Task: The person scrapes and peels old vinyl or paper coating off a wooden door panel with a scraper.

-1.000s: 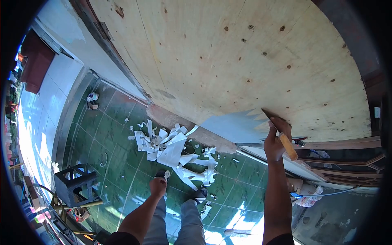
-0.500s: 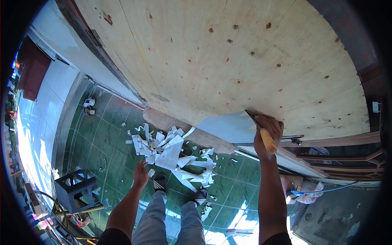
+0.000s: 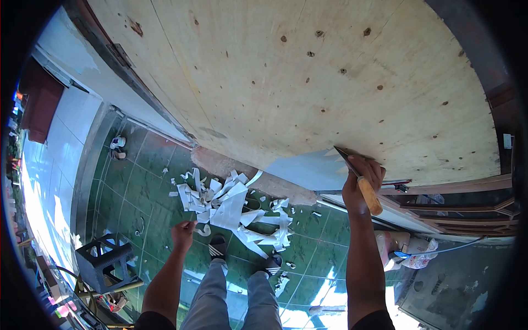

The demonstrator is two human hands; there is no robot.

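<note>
In my right hand [image 3: 364, 173] is a scraper [image 3: 369, 196] with a wooden handle, its dark pointed blade against a plywood panel [image 3: 264, 93]. The tip sits at the jagged upper edge of a pale blue-grey covering [image 3: 308, 171] on the panel's lower part. My left hand [image 3: 182, 235] hangs low over the floor with its fingers drawn together; what they hold, if anything, cannot be made out. Close beside it is a small curled white strip [image 3: 203, 230]. A heap of torn white strips [image 3: 228, 209] lies on the green floor in front of my feet.
A dark plastic stool [image 3: 104, 264] stands at the lower left on green tiles [image 3: 137, 195]. Shoes [image 3: 117, 147] lie by the left wall. Bags [image 3: 421, 254] and a blue hose [image 3: 459, 250] are at the right, below a wood-framed window [image 3: 456, 212].
My left hand has moved slightly left, away from the small white strip. The scraper's handle has swung a little right and down, while its tip stays near the covering's edge.
</note>
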